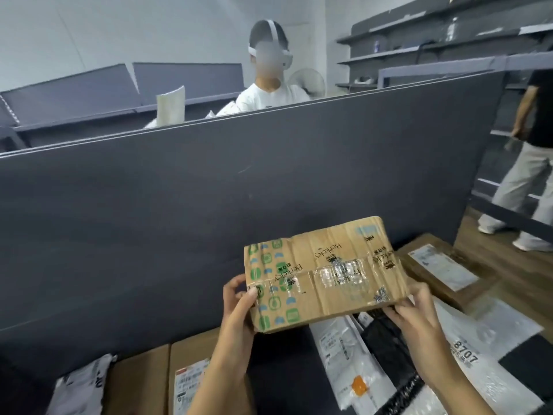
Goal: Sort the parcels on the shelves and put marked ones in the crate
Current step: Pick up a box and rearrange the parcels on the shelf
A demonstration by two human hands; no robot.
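at the bottom of the frame, parcels lie on the shelf: a grey poly bag (pixel 82 384) at lower left, a brown carton with a shipping label (pixel 191 381) beside it, a white mailer with an orange sticker (pixel 350 363) at lower centre, a black bag (pixel 386 348) just right of that, and a silver mailer numbered 8707 (pixel 478 363) at lower right. above them, in the lower centre, both hands hold up a taped cardboard box (pixel 324 275) clear of the shelf. the left hand (pixel 239 307) is closed around its left end, thumb on the top face; the right hand (pixel 416 310) is closed on its near right corner. a flat brown parcel (pixel 443 271) lies behind at right. beyond rises the dark back panel (pixel 179 190), and over it, upper centre, a person in a white shirt (pixel 269 94).
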